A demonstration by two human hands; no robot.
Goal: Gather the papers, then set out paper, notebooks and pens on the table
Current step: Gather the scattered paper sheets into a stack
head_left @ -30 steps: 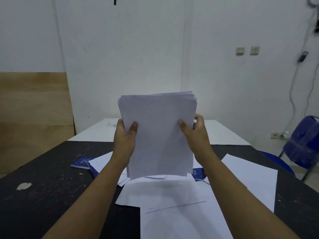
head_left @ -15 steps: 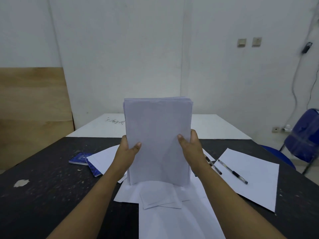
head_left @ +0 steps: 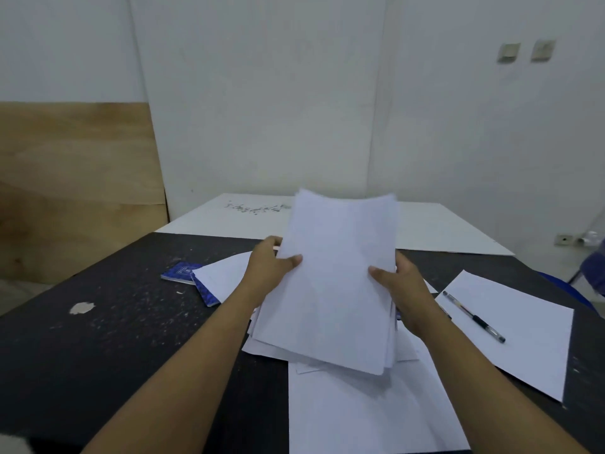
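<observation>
Nearest the camera, loose white sheets (head_left: pixel 360 417) lie overlapping on the dark counter (head_left: pixel 114 339), reaching under the lower edge of the stack of papers (head_left: pixel 334 296). Whether that edge touches them or hangs just above cannot be told.

The stack is tilted, its top leaning away and slightly to the right, and it is held by both side edges. The left hand (head_left: pixel 263 273) grips the stack's left edge, its fingers (head_left: pixel 291 259) curled round, the thumb pressed on the front face and the rest hidden behind the paper. The right hand (head_left: pixel 404 290) grips the stack's right edge the same way, its thumb lying across the front.

Right of the stack, a single sheet (head_left: pixel 530 352) lies flat, with a pen (head_left: pixel 473 316) resting on it at a slant. Left of the stack, two blue notebooks (head_left: pixel 183 272) lie side by side, the nearer one partly under a sheet. Beyond the stack, a white board (head_left: pixel 442 231) adjoins the counter's far edge.
</observation>
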